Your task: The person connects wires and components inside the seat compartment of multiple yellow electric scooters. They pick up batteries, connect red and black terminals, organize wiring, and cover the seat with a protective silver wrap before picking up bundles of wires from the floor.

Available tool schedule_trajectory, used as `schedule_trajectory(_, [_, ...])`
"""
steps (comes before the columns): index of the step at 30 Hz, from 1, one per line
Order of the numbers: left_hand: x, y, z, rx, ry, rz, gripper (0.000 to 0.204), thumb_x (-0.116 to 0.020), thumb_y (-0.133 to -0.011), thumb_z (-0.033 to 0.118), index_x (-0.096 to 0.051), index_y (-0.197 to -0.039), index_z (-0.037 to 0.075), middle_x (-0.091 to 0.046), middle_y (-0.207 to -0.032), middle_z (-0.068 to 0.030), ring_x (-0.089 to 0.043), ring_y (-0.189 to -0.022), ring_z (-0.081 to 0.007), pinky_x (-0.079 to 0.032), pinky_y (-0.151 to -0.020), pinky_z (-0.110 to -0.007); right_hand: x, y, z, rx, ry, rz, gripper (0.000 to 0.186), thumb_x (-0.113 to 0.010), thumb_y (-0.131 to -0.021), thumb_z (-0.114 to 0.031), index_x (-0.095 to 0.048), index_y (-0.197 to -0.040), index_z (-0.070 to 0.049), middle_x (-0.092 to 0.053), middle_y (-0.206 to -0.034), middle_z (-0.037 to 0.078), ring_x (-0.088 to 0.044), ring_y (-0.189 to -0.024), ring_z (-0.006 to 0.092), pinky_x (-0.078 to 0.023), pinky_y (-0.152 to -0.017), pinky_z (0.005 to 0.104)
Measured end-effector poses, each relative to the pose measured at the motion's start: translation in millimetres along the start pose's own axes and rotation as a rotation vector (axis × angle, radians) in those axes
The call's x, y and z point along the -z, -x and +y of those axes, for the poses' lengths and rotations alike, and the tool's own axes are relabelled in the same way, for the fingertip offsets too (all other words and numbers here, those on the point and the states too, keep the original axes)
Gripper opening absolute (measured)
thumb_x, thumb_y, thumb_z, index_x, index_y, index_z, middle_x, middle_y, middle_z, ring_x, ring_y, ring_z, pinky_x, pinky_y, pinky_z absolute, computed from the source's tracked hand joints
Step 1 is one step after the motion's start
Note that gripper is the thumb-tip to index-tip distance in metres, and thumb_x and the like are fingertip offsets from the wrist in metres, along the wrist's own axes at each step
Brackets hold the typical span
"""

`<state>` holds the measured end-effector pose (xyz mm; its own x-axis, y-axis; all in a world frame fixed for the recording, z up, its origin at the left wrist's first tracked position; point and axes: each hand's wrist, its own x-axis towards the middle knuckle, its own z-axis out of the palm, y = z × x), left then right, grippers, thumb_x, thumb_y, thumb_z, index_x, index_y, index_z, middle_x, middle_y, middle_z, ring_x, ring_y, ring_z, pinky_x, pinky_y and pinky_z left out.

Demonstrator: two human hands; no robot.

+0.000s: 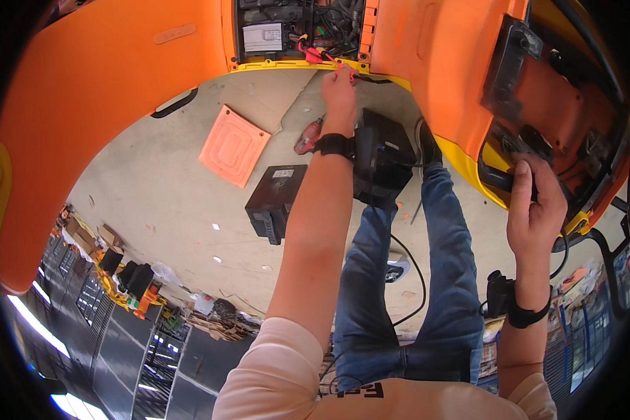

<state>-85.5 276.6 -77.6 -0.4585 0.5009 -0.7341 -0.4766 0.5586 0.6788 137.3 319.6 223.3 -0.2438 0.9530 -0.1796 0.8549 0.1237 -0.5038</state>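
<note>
At the yellow lower rim point(280, 65) of an orange vehicle body, my left hand point(339, 92) is closed around a small red piece point(345, 71). Its exact kind is hidden by the fingers. Beside it, red connectors point(313, 54) lie at the edge of an open bay full of wires, with a silver box point(262, 36) on the bay's left side. My right hand point(537, 204) reaches into a second opening on the right, its fingers curled over a black part point(521, 143) at the edge. What those fingers grip is partly hidden.
On the floor stand two black boxes point(276, 199) point(385, 157), with a red power tool point(308, 136) between them. A square orange cover point(234, 145) lies to the left. A black cable point(420, 273) runs past my legs. Boxes and scrap point(129, 273) are piled farther left.
</note>
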Motion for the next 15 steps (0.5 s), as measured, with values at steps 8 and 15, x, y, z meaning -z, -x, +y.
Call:
schedule_trajectory(8, [-5.4, 21.2, 33.9, 0.149, 0.415, -0.045, 0.028, -0.045, -0.088, 0.033, -0.048, -0.088, 0.005, -0.038, -0.058, -0.0012, -0.042, -0.052, -0.0161, -0.040, -0.054, -0.031, 3.5, 1.2, 3.8, 0.029, -0.003, 0.013, 0.011, -0.050, -0.081, -0.006, -0.058, -0.083, 0.001, -0.059, -0.074, 0.014, -0.057, -0.065, 0.0253, -0.044, -0.061, 0.0285])
schedule_trajectory(15, [6.4, 12.2, 33.6, 0.257, 0.461, 0.061, 0.029, -0.044, -0.088, 0.034, -0.046, -0.088, 0.005, -0.031, -0.057, 0.0009, -0.033, -0.047, -0.0121, -0.035, -0.047, -0.029, 1.3, 0.7, 1.1, 0.021, -0.004, -0.009, 0.012, -0.049, -0.082, -0.008, -0.058, -0.082, 0.000, -0.059, -0.075, 0.014, -0.057, -0.066, 0.0277, -0.045, -0.062, 0.0299])
